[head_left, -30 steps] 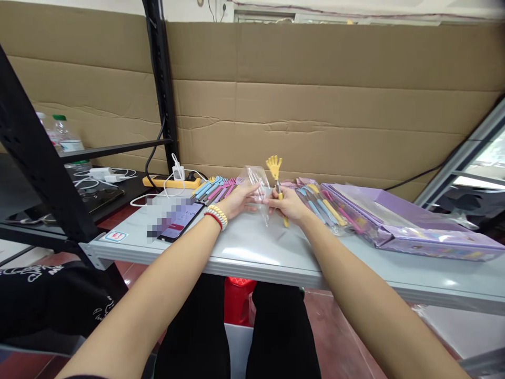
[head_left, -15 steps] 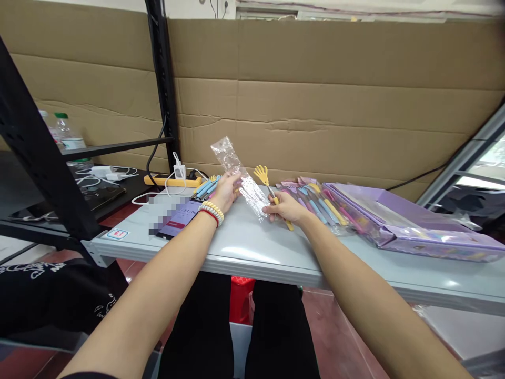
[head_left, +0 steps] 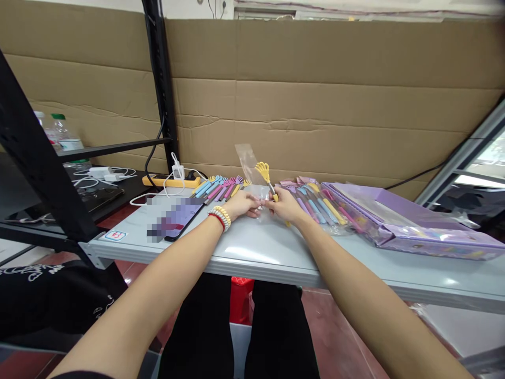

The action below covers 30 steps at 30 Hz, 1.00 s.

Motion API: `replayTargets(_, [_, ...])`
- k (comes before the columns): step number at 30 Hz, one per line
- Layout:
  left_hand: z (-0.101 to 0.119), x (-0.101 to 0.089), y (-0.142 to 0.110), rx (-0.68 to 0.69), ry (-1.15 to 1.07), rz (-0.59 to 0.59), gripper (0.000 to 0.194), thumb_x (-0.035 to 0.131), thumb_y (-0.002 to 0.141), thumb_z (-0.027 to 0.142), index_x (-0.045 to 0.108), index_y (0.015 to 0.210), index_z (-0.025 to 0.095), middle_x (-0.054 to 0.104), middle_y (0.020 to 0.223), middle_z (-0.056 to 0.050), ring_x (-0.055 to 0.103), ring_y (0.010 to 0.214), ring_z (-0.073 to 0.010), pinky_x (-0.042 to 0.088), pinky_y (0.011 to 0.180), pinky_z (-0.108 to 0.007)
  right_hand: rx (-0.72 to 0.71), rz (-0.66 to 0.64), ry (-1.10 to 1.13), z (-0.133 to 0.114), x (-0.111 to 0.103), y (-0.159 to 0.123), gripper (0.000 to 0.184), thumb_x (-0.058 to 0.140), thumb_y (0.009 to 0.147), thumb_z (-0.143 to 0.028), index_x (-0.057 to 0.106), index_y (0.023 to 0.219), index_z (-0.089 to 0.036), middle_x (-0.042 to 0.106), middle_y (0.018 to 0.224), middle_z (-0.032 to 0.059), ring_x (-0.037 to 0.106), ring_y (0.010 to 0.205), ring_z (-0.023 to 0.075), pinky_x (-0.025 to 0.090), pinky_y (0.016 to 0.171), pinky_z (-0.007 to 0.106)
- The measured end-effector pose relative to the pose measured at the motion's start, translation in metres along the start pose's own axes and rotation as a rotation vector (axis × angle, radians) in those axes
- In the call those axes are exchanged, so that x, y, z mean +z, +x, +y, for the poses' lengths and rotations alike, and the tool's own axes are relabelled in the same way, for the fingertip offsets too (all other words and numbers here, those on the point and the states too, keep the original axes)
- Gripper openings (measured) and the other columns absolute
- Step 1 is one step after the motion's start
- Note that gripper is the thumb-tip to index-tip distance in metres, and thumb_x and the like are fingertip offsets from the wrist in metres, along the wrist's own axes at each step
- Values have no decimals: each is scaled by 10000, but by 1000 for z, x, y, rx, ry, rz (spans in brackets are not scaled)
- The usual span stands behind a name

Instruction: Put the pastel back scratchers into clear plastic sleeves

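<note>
My right hand (head_left: 284,204) is closed around a yellow hand-shaped back scratcher (head_left: 263,171), its claw end pointing up and its handle running down through the fingers. A clear plastic bag (head_left: 246,159) stands up between my hands. Its lower end is pinched by my left hand (head_left: 245,204), whose fingertips meet those of the right hand. Left of the hands lies a row of blue, pink, purple and yellow back scratchers (head_left: 221,188) without bags. On the right, several bagged back scratchers (head_left: 321,202) lie in a pile.
A purple box (head_left: 398,231) stands on the grey table (head_left: 252,252) at the right. A phone (head_left: 183,218) lies at the left, near a yellow power strip (head_left: 173,181) with white cables. Cardboard (head_left: 315,100) lines the back, and a black shelf post (head_left: 161,79) rises at left.
My left hand has moved right and down to meet my right hand, bringing the bag's lower end along. The bag now stands more upright, and the loose row of back scratchers is uncovered.
</note>
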<state>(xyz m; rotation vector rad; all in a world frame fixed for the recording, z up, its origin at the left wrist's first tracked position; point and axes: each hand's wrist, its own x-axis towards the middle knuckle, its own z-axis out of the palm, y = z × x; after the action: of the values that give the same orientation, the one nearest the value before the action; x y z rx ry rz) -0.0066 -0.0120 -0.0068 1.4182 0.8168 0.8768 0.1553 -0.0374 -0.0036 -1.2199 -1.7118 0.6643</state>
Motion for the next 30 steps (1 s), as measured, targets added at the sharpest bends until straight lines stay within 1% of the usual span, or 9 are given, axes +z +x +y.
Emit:
replayTargets(3, [3, -4, 7, 156, -92, 273, 138, 699, 715, 92, 566, 733, 126, 613, 640, -21, 612, 584, -118, 547, 587, -260, -15, 101, -65, -3, -3, -1, 427, 656, 690, -559, 397, 699, -219, 507, 553, -46, 457, 469, 100, 350, 494, 246])
replayTargets(6, [7, -17, 13, 244, -229, 554, 121, 639, 755, 84, 534, 765, 141, 608, 662, -10, 615, 587, -109, 547, 625, -269, 13, 115, -156, -6, -7, -3, 422, 492, 804, -605, 457, 691, -200, 594, 622, 10, 448, 510, 103, 347, 534, 252])
replayTargets(8, [10, -26, 16, 252, -297, 661, 107, 606, 779, 96, 516, 764, 151, 610, 665, -10, 622, 579, -114, 544, 622, -273, 10, 79, -223, -8, -9, -5, 434, 465, 819, -601, 477, 672, -193, 620, 655, 26, 445, 536, 106, 335, 546, 253])
replayTargets(11, [12, -33, 16, 281, -359, 745, 110, 597, 777, 93, 514, 749, 160, 607, 663, 1, 631, 588, -122, 545, 619, -273, -11, 36, -348, -10, -10, -7, 429, 496, 796, -579, 485, 620, -188, 583, 601, 14, 430, 546, 113, 300, 540, 258])
replayTargets(14, [14, -33, 13, 297, -338, 772, 138, 616, 760, 82, 519, 714, 169, 583, 606, 28, 610, 575, -110, 540, 625, -257, -11, 18, -423, -10, -9, -7, 412, 504, 787, -547, 485, 585, -189, 531, 555, -1, 412, 534, 116, 272, 529, 265])
replayTargets(21, [15, -28, 10, 297, -275, 707, 142, 615, 777, 102, 523, 690, 165, 600, 562, 18, 603, 528, -109, 513, 581, -238, -27, 71, -409, -10, -8, -5, 307, 492, 766, -434, 553, 605, -180, 538, 580, 12, 432, 562, 134, 291, 550, 275])
replayTargets(25, [14, -29, 9, 275, -232, 699, 151, 624, 777, 119, 506, 696, 168, 596, 560, 29, 565, 469, -90, 483, 504, -213, -125, 151, -335, -8, -9, -4, 280, 512, 746, -438, 579, 667, -178, 566, 615, 24, 459, 594, 146, 332, 580, 276])
replayTargets(28, [15, -28, 8, 266, -250, 645, 166, 617, 787, 115, 486, 700, 169, 604, 583, 23, 582, 490, -93, 489, 505, -211, -161, 212, -331, -7, -10, -4, 288, 523, 744, -451, 585, 679, -177, 562, 608, 25, 461, 590, 147, 333, 580, 278])
replayTargets(30, [15, -26, 8, 273, -293, 598, 165, 603, 803, 116, 480, 704, 165, 623, 617, 7, 609, 531, -101, 504, 531, -216, -142, 194, -375, -7, -10, -4, 278, 550, 728, -443, 598, 677, -174, 557, 597, 23, 463, 584, 148, 324, 576, 281])
